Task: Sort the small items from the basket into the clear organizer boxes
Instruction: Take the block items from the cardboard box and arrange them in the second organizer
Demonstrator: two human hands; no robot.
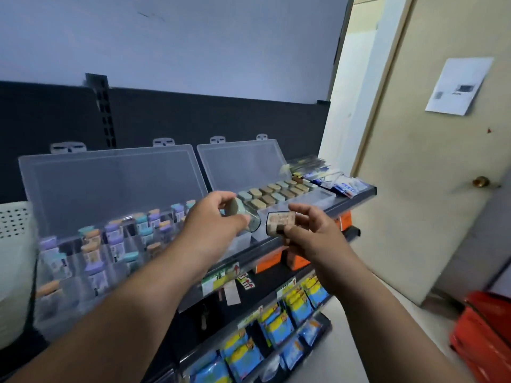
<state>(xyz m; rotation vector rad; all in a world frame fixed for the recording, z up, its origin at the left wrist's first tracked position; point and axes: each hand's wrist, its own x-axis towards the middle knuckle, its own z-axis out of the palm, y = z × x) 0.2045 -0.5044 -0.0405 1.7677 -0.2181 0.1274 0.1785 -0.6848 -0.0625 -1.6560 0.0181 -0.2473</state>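
Small jar with a pale green cap is gripped by the curled fingers of the left hand, just in front of the smaller clear box. Beside it, the right hand pinches a small clear case of brown pieces, also just before that box. Well below and right of the box lies a red basket. Inside the box stand rows of tan and green caps. Just left of it, a larger clear box holds purple, teal and tan bottles; both lids stand open.
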